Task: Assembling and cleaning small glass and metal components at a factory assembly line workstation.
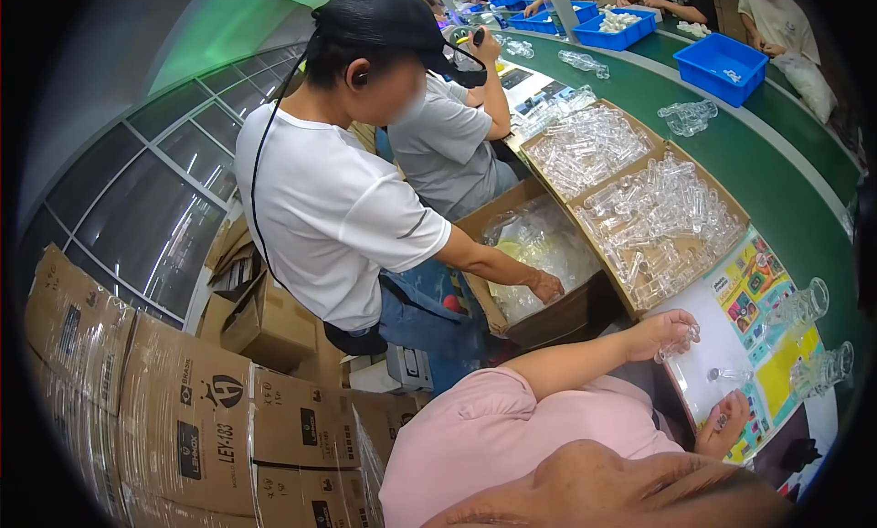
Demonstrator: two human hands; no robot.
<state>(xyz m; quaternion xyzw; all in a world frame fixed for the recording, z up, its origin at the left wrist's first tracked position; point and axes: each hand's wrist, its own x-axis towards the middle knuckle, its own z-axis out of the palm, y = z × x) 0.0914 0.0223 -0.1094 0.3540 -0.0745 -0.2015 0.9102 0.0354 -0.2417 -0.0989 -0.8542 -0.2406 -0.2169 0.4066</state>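
My left hand (671, 334), at the end of the bare arm from my pink sleeve, is closed round a clear, see-through piece (674, 349) above the white tabletop. Close by, my right hand (722, 425) has its fingers curled round something small and shiny that I cannot make out. Between the two hands a small clear tube-like piece (728, 374) lies on the white surface. Past them, toward the right, are a clear flared vessel (800, 307) and a second clear vessel (821, 370) of similar shape, both on a colourful printed sheet (763, 286).
A cardboard tray (630, 301) full of clear tubes borders my work spot. A co-worker in white reaches into an open carton (557, 322) of clear plastic bags. A green conveyor (639, 79) carries clear pieces and a blue bin (722, 69). Wrapped cartons (187, 418) are stacked at left.
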